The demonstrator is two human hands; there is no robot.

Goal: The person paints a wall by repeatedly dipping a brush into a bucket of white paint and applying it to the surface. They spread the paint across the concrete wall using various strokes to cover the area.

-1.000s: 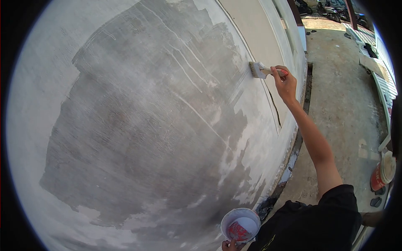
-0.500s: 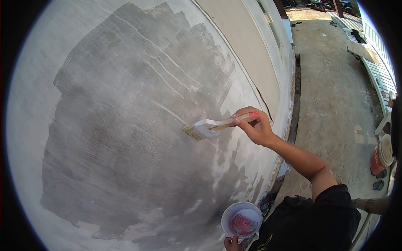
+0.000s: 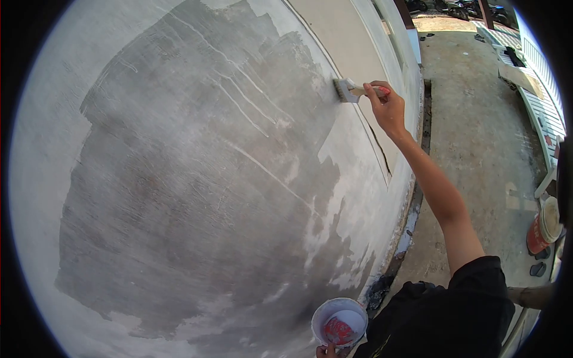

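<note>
My right hand (image 3: 388,107) is closed around the handle of a wide paintbrush (image 3: 351,90), its arm stretched out to the wall. The bristles lie against the wall (image 3: 197,179) at the upper right edge of a large dark, wet-looking patch, near a groove bordering a beige panel. At the bottom, my left hand (image 3: 331,352) grips the rim of a small white bucket (image 3: 317,322); only some fingers show. Inside the bucket is whitish liquid, with a red patch visible. Pale drip lines run across the dark patch.
A narrow gutter (image 3: 427,113) follows the wall's foot beside a concrete floor (image 3: 471,131). On the right stand a red-and-white paint pail (image 3: 542,230) and dark sandals (image 3: 538,269). A white slatted structure (image 3: 540,110) lines the far right. Motorcycles (image 3: 453,8) are parked at the back.
My right hand has carried the brush up and to the right, from the middle of the dark patch to its edge by the groove. The bucket has shifted slightly down and left in view.
</note>
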